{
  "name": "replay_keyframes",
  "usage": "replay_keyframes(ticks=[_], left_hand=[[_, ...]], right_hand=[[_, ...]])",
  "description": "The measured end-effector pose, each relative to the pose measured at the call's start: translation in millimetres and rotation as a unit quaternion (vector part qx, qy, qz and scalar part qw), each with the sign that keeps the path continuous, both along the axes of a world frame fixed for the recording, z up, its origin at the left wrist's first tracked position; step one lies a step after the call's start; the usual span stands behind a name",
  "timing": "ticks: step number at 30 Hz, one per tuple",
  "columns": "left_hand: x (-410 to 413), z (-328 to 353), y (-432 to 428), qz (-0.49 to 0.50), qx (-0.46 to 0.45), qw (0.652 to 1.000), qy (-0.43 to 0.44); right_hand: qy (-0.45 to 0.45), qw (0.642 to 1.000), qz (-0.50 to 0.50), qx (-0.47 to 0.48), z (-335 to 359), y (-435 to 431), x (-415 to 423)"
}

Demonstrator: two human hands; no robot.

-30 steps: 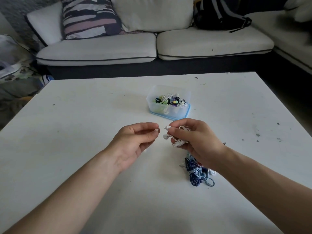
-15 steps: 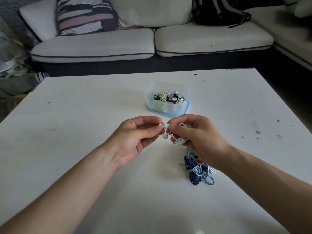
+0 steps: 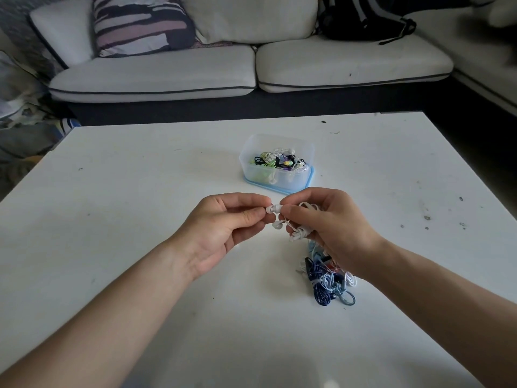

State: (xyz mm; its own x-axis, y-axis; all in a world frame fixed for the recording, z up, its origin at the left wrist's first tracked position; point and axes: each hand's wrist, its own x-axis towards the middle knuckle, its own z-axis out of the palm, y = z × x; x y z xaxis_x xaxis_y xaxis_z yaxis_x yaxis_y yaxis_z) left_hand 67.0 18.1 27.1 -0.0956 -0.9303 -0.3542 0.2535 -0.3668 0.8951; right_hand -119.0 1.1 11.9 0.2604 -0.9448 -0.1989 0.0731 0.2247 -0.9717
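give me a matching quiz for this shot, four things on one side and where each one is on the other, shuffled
Things
1. white earphones
2. clear plastic box
3. blue cable pile
4. black backpack

Places
a. on the sofa, toward its right end
b. on the table, just beyond the hands
c. pinched between the left hand and the right hand
d. lying on the table under the right wrist

Pairs: 1-c, 2-b, 3-d, 4-a
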Motion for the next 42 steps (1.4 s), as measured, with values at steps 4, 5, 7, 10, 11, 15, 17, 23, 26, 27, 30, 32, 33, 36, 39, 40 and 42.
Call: replay_keyframes(ticks=[4, 5, 7, 10, 11, 15, 17, 23, 26, 27, 30, 32, 33, 36, 39, 40, 42], left_hand=[[-0.3, 0.4, 0.1, -0.012, -0.002, 1.000, -0.006], [-0.4, 0.4, -0.2, -0.015, -0.003, 1.000, -0.007], [0.8, 0.2, -0.5, -0.023, -0.005, 1.000, -0.008], [2.9, 0.6, -1.0, -0.045, -0.010, 0.999, -0.010], [3.1, 0.6, -1.1, -0.052, -0.012, 0.999, -0.010], [2.5, 0.3, -1.5, -0.064, -0.012, 0.998, -0.011], [2.6, -0.2, -1.5, -0.065, -0.014, 0.998, -0.011], [-0.2, -3.7, -1.5, -0.042, -0.009, 0.999, -0.009], [-0.9, -4.5, -1.2, -0.039, -0.009, 0.999, -0.011], [-1.1, -4.6, -0.7, -0.039, -0.008, 0.999, -0.011], [-3.0, -5.4, -0.3, -0.034, -0.004, 0.999, -0.012], [-3.7, -5.4, -0.6, -0.035, -0.003, 0.999, -0.008], [-3.6, -5.0, -0.9, -0.037, -0.002, 0.999, -0.007], [-2.5, -4.3, -2.1, -0.045, -0.003, 0.999, -0.004], [-2.2, -4.9, -2.3, -0.052, -0.005, 0.999, -0.003], [-2.2, -5.1, -2.3, -0.053, -0.005, 0.999, -0.002], [-1.9, -5.3, -2.3, -0.055, -0.007, 0.998, 0.001]], right_hand=[[0.004, 1.000, 0.011, -0.004, -0.6, -0.7, -2.1], [0.002, 1.000, 0.018, -0.005, -0.8, -1.1, -3.2], [-0.003, 0.999, 0.037, -0.008, -1.4, -2.2, -5.0], [-0.016, 0.998, 0.062, -0.003, -0.8, -4.0, -6.7], [-0.018, 0.997, 0.069, -0.002, -1.0, -4.6, -7.2], [-0.015, 0.996, 0.088, -0.006, -1.5, -6.1, -8.9], [-0.012, 0.996, 0.090, -0.009, -2.0, -6.7, -9.7], [0.002, 0.997, 0.080, -0.018, -3.3, -6.4, -9.7], [0.012, 0.997, 0.070, -0.022, -3.7, -5.8, -9.5], [0.017, 0.997, 0.069, -0.027, -3.3, -5.5, -9.5], [0.024, 0.996, 0.077, -0.040, 0.1, -3.6, -9.0], [0.018, 0.996, 0.080, -0.036, 1.1, -3.5, -9.6], [0.013, 0.996, 0.083, -0.031, 1.0, -4.0, -10.0], [-0.006, 0.996, 0.089, -0.014, -1.5, -6.1, -11.1], [-0.018, 0.995, 0.095, -0.006, -3.1, -6.9, -12.2], [-0.022, 0.995, 0.098, -0.003, -3.4, -7.1, -12.5], [-0.030, 0.995, 0.099, 0.004, -3.8, -7.6, -13.0]])
